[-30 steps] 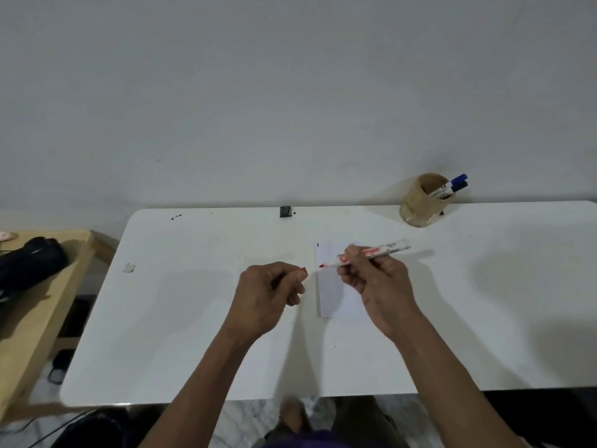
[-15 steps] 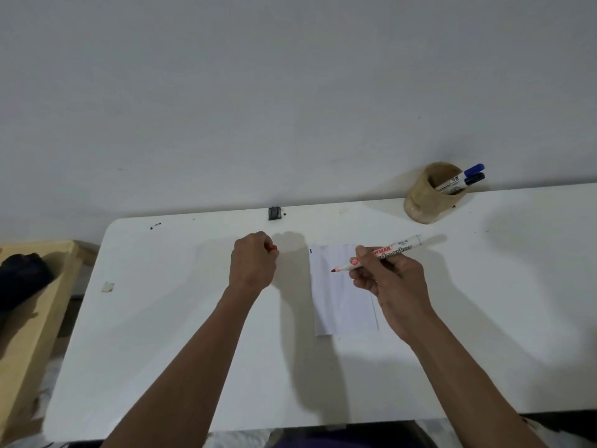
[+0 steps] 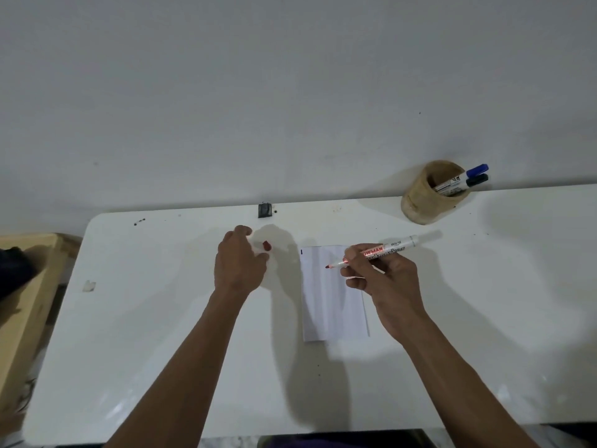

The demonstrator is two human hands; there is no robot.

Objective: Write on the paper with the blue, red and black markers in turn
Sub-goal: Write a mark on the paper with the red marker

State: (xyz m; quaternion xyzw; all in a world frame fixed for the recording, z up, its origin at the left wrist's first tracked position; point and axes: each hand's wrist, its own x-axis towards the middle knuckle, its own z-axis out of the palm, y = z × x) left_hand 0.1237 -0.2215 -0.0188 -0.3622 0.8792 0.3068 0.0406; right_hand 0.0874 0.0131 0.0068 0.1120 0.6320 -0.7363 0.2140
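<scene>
Broadly, we had the white table [image 3: 161, 350] before us, and on it the paper [image 3: 332, 305], a narrow sheet lying lengthwise away from us, just right of centre. At the far right edge stood the wooden cup [image 3: 423, 202] with the blue marker [image 3: 475, 171] and black marker [image 3: 475, 181] leaning out of it, both capped.

Our right hand [image 3: 384, 279] was closed in a writing grip on the red marker [image 3: 378, 252], pinching it near the nib. Its long axis ran from upper right down to lower left, the bare red tip hanging over the upper part of the paper; whether it touched the sheet we could not tell. So the sheet lay directly under and left of that hand, which was the nearer one, and we judged only a short drop was needed.

Our left hand [image 3: 239, 266] sat loosely curled on the table left of the paper, with the red cap [image 3: 266, 245] at its fingertips; whether it was gripped or just released we could not tell.
</scene>
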